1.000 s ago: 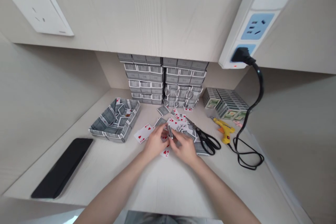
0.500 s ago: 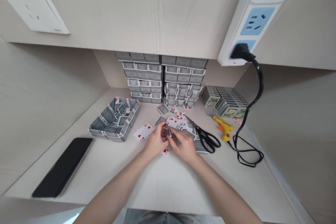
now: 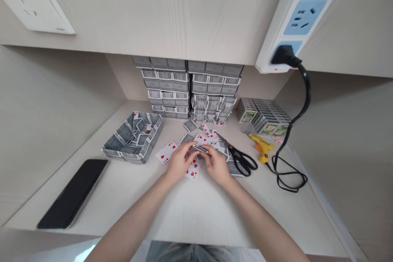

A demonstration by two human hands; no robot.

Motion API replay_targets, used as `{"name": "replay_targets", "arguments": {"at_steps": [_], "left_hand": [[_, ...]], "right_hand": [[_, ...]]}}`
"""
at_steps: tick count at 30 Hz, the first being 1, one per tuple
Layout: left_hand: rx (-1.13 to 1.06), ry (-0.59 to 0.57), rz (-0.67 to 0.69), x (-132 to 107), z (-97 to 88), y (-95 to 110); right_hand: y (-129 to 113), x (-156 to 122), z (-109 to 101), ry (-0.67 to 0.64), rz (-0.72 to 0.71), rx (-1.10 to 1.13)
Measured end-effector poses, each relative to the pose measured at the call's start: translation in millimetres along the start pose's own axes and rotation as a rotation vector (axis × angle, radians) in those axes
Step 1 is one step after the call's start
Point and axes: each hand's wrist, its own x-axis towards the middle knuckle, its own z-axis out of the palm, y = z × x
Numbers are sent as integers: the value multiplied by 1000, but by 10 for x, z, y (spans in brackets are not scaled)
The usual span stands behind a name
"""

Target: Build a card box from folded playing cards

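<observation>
Between my hands is a small folded playing card (image 3: 200,148), seen nearly edge-on. My left hand (image 3: 181,160) pinches its left end, and my right hand (image 3: 217,166) grips the right end with thumb and fingers. Below them a seven of hearts (image 3: 193,170) lies face up on the desk, partly covered by my left hand. Just left of that hand are two of hearts cards (image 3: 166,152). More loose cards (image 3: 205,139), some face up and some grey-backed, spread behind my fingers. Black-handled scissors (image 3: 242,161) rest on the cards to the right.
A box woven from folded cards (image 3: 123,156) holds small folded pieces at left, near a black phone-like slab (image 3: 75,192). Stacked card boxes (image 3: 168,86) stand at the back. Right are a yellow glue gun (image 3: 262,147), its black cord (image 3: 302,110) and banded card packs (image 3: 267,116).
The folded card has turned from near upright to lying almost level between my fingers. My left fingers have shifted over its top, uncovering more of the seven of hearts.
</observation>
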Motion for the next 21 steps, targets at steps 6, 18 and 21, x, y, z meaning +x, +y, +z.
{"name": "replay_targets", "arguments": {"at_steps": [6, 18, 21], "left_hand": [[-40, -25, -74, 13, -37, -38], [-119, -89, -157, 7, -25, 18], [-235, -101, -190, 13, -22, 1]], "right_hand": [[66, 15, 28, -134, 198, 292], [-116, 51, -5, -242, 466, 774], [-133, 50, -19, -272, 478, 854]]}}
